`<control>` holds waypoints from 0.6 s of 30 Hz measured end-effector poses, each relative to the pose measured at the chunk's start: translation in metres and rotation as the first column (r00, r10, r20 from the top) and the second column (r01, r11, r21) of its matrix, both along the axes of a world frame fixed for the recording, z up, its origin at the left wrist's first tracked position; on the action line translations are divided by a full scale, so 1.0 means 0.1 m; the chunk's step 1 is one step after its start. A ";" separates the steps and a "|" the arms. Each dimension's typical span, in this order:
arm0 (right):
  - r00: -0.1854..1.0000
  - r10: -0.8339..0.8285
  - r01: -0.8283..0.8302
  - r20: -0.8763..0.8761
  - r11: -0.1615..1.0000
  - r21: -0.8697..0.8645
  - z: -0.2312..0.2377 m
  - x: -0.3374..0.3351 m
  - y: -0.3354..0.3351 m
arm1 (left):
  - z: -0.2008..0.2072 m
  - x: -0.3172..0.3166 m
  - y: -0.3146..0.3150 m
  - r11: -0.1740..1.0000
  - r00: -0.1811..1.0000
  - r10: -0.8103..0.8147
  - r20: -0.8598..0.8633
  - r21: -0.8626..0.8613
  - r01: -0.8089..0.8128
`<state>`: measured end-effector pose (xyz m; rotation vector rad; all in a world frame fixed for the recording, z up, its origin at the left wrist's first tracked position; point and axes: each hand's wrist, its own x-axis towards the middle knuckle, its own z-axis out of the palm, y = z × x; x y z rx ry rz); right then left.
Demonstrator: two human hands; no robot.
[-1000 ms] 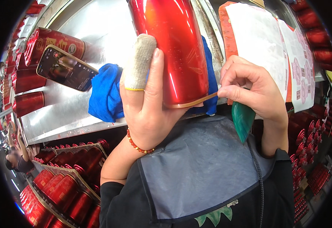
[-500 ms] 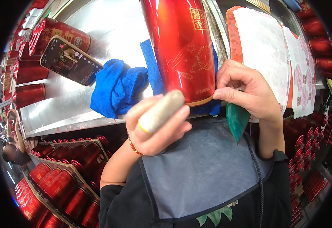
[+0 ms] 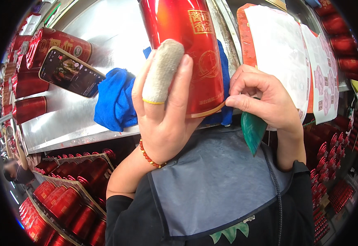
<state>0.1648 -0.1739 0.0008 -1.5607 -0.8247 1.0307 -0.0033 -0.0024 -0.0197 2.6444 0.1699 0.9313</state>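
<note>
A glossy red canister (image 3: 209, 84) with gold markings and a gold rim lies on blue cloth, its near end toward me. My left hand (image 3: 164, 96) is open, fingers stretched out along the canister's left side. One of its fingers wears a pale cloth finger cover (image 3: 164, 71) with a yellow edge. At the canister's near right corner my right hand (image 3: 265, 96) is closed, thumb and forefinger pinched together. A green, pointed, leaf-shaped flat piece (image 3: 253, 132) hangs out below its palm, gripped by the fingers; its upper part is hidden.
Left of the canister lie a crumpled blue cloth (image 3: 115, 100) and a phone (image 3: 71, 71) leaning on a red canister (image 3: 60, 45). White printed sheets (image 3: 279, 49) lie to the right. Boxes of red canisters (image 3: 66, 197) stand below the metal table (image 3: 80, 135). Another person (image 3: 17, 168) is at far left.
My left hand has moved up from the canister's near end onto its left side, and its fingers have straightened. The right hand keeps its pinch beside the near right corner.
</note>
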 end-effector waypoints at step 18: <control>1.000 -0.010 0.008 -0.029 0.998 -0.069 0.11 0.02 0.02 | -0.16 -0.25 0.12 0.939 0.985 -0.095 -0.141 -0.342 0.042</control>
